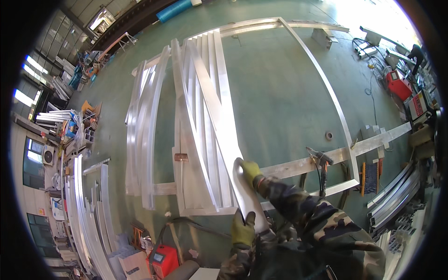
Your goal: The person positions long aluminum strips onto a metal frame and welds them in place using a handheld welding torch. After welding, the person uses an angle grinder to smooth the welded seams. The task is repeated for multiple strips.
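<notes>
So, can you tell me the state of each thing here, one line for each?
Left hand: gloved, gripping the near end of the long metal bar.
Right hand: gloved, gripping the bar farther up.
Long metal bar: lifted at the near end, slanting over the stacked bars.
Metal frame: lying flat on the floor.

Green floor (280,93) under aluminium bars (140,135)

My left glove (243,229) and right glove (250,170) cover the near end of the aluminium profile (219,116), so I can't see its tip; the red welder (164,261) is cut by the rim; bench clutter at far left is too small to tell.
</notes>
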Motion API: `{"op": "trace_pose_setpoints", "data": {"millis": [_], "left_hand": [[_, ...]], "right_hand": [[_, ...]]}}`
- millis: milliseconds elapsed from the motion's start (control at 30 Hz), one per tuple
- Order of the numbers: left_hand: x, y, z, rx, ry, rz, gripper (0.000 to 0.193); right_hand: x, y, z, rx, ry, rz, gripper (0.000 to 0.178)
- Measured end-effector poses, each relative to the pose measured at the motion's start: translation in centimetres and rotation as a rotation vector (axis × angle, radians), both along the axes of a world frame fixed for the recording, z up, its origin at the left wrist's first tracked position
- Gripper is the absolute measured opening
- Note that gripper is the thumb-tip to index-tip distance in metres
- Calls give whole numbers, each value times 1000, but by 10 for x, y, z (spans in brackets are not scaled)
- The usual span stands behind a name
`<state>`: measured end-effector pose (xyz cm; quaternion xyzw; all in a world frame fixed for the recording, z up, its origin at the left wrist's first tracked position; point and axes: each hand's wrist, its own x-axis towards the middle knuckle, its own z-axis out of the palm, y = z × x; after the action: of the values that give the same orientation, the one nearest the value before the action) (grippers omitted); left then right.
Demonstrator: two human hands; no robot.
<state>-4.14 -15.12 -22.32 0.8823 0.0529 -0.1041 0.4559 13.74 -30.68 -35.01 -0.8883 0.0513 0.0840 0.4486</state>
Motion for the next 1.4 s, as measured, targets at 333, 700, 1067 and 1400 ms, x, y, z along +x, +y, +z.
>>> {"op": "trace_pose_setpoints", "data": {"millis": [333, 700, 1067, 1400], "left_hand": [[-34, -36, -57, 8, 53, 9, 57], [7, -58, -127, -124, 194, -77, 69], [44, -62, -163, -36, 119, -109, 65], [44, -61, -167, -94, 106, -111, 61]], "right_hand": [[-49, -24, -2, 701, 381, -597, 60], [-16, -61, -34, 599, 339, -779, 61], [17, -72, -76, 564, 301, -762, 62], [14, -65, -92, 552, 281, -799, 56]]}}
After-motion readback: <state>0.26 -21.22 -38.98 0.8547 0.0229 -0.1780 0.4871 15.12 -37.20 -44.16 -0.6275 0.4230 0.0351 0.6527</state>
